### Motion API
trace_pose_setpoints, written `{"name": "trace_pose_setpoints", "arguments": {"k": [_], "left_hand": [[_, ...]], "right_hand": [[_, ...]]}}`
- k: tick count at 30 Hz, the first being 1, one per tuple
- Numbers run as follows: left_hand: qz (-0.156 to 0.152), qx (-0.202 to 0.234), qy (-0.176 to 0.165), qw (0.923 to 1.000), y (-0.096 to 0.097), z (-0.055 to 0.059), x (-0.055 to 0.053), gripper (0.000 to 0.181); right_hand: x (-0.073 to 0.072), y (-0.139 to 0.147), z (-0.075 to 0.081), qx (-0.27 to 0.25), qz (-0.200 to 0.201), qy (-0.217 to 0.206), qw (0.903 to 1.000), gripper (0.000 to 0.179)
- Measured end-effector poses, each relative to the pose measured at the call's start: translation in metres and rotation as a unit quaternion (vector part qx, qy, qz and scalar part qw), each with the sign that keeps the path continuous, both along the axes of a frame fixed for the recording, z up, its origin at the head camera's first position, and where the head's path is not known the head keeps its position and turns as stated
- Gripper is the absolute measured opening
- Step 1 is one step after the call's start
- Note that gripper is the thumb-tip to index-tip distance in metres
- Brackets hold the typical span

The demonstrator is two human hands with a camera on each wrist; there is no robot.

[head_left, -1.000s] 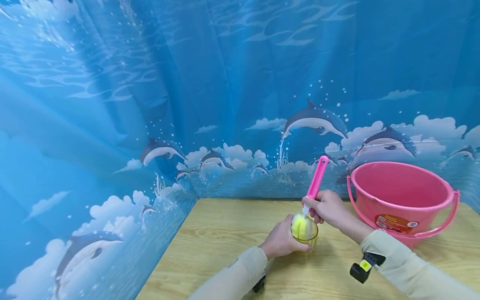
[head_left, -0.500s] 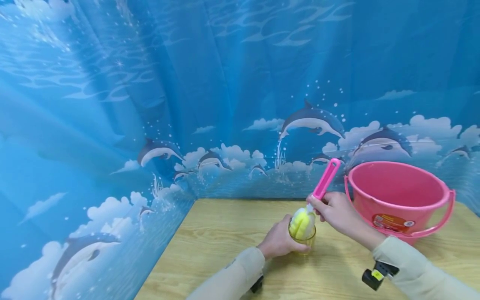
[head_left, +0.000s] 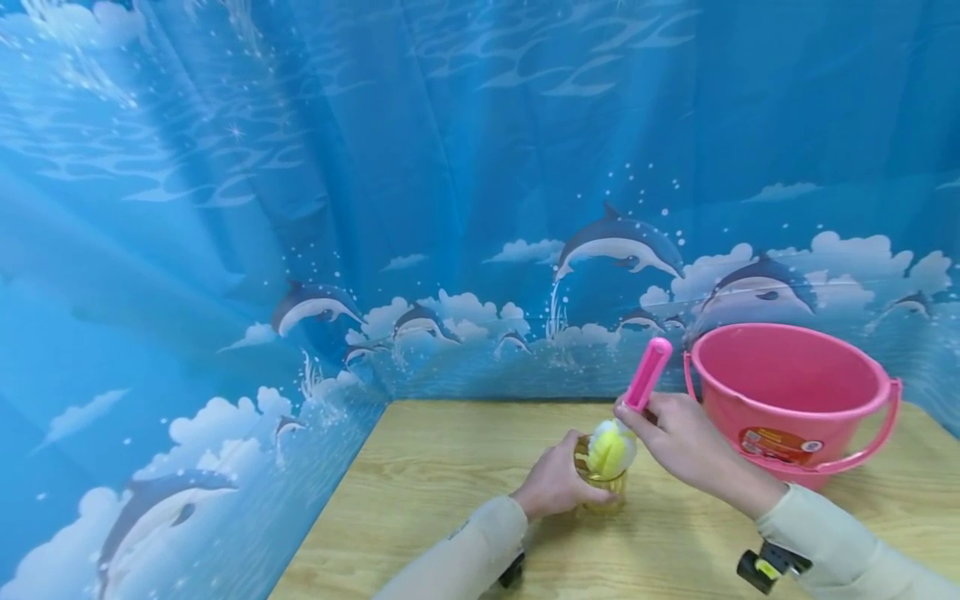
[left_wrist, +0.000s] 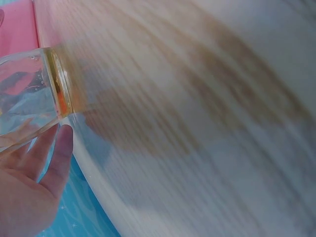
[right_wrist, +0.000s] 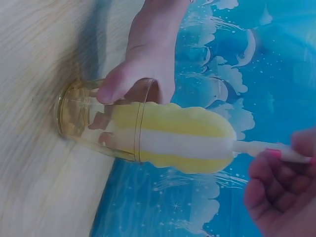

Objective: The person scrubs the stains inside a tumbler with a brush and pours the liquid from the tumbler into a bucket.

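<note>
A clear amber-tinted glass cup (right_wrist: 81,118) is gripped by my left hand (head_left: 557,481), thumb on the near side and fingers round the far side. In the left wrist view the cup's thick base (left_wrist: 61,84) is just off the wooden surface or touching it; I cannot tell which. My right hand (head_left: 686,437) pinches the neck of a sponge bottle brush with a pink handle (head_left: 648,375). The brush's yellow and white sponge head (right_wrist: 182,138) is partly inside the cup, its upper part standing out above the rim.
A pink bucket (head_left: 810,433) with a side handle stands on the wooden table (head_left: 420,483) right of my hands. A blue curtain (head_left: 450,208) printed with dolphins and clouds hangs behind the table and along its left side.
The brush handle has tilted toward the right and the sponge head has risen out of the cup somewhat. My right hand has shifted a little right; my left keeps holding the cup.
</note>
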State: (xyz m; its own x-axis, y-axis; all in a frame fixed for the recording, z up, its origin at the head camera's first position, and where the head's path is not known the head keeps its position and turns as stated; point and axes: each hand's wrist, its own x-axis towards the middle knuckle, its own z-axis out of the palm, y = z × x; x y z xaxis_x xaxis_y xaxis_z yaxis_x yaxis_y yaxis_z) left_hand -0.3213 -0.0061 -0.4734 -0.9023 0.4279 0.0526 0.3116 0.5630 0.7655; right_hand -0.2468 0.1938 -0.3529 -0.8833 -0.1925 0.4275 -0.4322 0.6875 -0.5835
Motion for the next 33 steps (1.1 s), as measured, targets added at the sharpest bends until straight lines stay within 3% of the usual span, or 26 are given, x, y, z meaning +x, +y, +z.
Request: {"name": "trace_pose_setpoints", "arguments": {"k": [7,14,20,26,31,33], "left_hand": [[0.002,-0.003,0.004,1.0000,-0.001,0.000,0.000,0.080],[-0.015,0.025,-0.003,0.9996,-0.002,-0.003,-0.001,0.077],[-0.026,0.036,0.004,0.9990,-0.001,-0.004,-0.001,0.071],[-0.029,0.030,-0.010,0.9991,-0.001,-0.001,-0.001,0.076],[-0.022,0.022,-0.010,0.9995,-0.002,-0.002,-0.002,0.074],[-0.021,0.022,-0.009,0.9995,-0.001,-0.003,-0.001,0.073]], "right_hand": [[0.002,0.003,-0.003,-0.021,0.008,0.028,0.9994,0.024],[0.005,0.010,-0.006,-0.055,0.020,0.061,0.9964,0.020],[0.011,0.023,-0.006,-0.091,0.011,0.147,0.9849,0.015],[0.017,0.041,-0.012,-0.072,-0.012,0.232,0.9701,0.025],[0.019,0.053,-0.027,-0.036,0.003,0.180,0.9830,0.021],[0.018,0.058,-0.039,-0.013,0.021,0.179,0.9836,0.024]]}}
